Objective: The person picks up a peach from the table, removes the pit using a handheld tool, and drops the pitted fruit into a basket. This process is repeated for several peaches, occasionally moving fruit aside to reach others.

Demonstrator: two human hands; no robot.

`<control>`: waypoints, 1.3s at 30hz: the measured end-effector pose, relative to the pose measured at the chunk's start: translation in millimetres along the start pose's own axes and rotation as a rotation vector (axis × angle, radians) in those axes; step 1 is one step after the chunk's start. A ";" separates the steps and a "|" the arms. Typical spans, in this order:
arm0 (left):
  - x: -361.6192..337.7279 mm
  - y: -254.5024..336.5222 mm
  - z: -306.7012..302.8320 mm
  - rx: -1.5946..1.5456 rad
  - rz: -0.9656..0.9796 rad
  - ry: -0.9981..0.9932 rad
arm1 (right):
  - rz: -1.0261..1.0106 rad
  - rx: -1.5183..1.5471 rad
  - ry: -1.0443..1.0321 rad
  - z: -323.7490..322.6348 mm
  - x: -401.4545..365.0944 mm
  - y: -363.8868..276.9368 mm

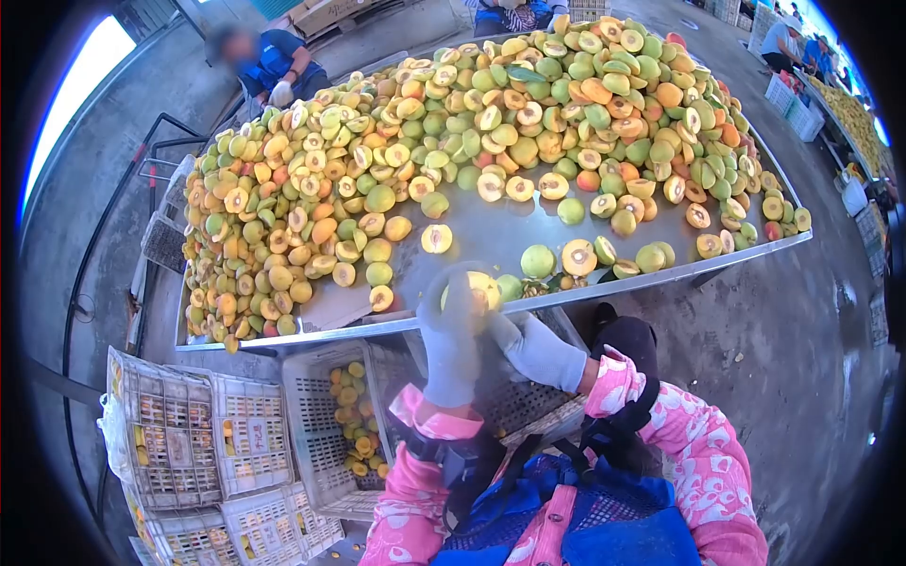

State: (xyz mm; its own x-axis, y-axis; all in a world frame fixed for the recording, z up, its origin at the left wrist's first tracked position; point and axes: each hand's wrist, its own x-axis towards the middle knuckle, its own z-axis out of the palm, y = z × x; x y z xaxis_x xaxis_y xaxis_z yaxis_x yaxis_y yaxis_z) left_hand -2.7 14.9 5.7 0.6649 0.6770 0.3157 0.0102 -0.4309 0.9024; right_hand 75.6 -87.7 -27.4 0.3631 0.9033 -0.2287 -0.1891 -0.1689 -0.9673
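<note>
Both my hands wear grey gloves and meet just below the near edge of the metal table (pixel 491 236). My left hand (pixel 451 325) is raised and blurred, closed around a yellow-green fruit (pixel 484 288). My right hand (pixel 528 344) comes in from the right and touches the same fruit from below; whether it holds a tool is hidden. A huge heap of whole and halved yellow, green and orange fruits (pixel 453 123) covers the table. Several loose fruits and halves (pixel 566 257) lie near the front edge.
White plastic crates (pixel 311 415) stand under the table at my left, one holding small fruit pieces (pixel 359 424). More crates (pixel 179 443) are stacked further left. A person in blue (pixel 274 66) works at the far side; other people (pixel 793 42) stand at the upper right. Concrete floor surrounds the table.
</note>
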 end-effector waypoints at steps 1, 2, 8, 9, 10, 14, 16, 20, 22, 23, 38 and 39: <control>-1.2 1.3 2.5 -0.002 0.001 -0.001 | 0.000 -0.001 0.002 1.5 0.3 1.1; -2.6 4.1 4.5 -0.076 -0.082 0.076 | -0.096 -0.081 0.043 3.5 -0.9 3.0; -0.9 -6.3 -2.0 -0.004 0.022 0.066 | 0.120 0.255 -0.119 4.5 -15.4 -19.8; 1.6 -7.0 -6.2 0.069 0.121 -0.090 | 0.071 0.168 -0.107 4.4 -13.0 -15.2; 2.8 -6.8 -8.2 0.070 0.121 -0.094 | 0.070 0.172 -0.105 5.4 -10.6 -11.4; 3.1 -3.1 0.0 0.024 0.053 -0.026 | 0.177 0.213 -0.131 5.4 -13.1 -21.8; 6.5 -5.6 2.3 -0.132 -0.051 0.085 | 0.336 0.379 -0.248 0.5 -12.2 -26.0; 18.5 -22.5 -7.2 0.034 0.266 -0.211 | 0.510 0.682 -0.551 -14.6 -13.0 -10.4; 18.5 -29.5 -5.6 -0.657 -0.275 -0.500 | 0.463 0.520 -0.561 -16.7 -13.2 -10.4; 14.9 -30.1 -4.7 -0.657 -0.283 -0.509 | 0.464 0.529 -0.554 -16.0 -14.0 -8.2; -3.3 -44.1 14.4 -0.208 0.055 -0.091 | 0.478 0.885 -0.683 -5.7 -17.0 18.9; 2.8 -37.0 12.9 -0.299 0.064 -0.142 | 0.429 0.922 -0.726 -3.5 -15.4 21.9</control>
State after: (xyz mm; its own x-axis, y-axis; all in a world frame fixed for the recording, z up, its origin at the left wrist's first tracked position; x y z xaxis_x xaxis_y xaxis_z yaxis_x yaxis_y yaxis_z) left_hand 8.4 25.1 -30.6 0.7549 0.5550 0.3495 -0.2408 -0.2611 0.9348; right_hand 69.1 -106.6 -45.5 -0.4173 0.9021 -0.1093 -0.8426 -0.4292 -0.3253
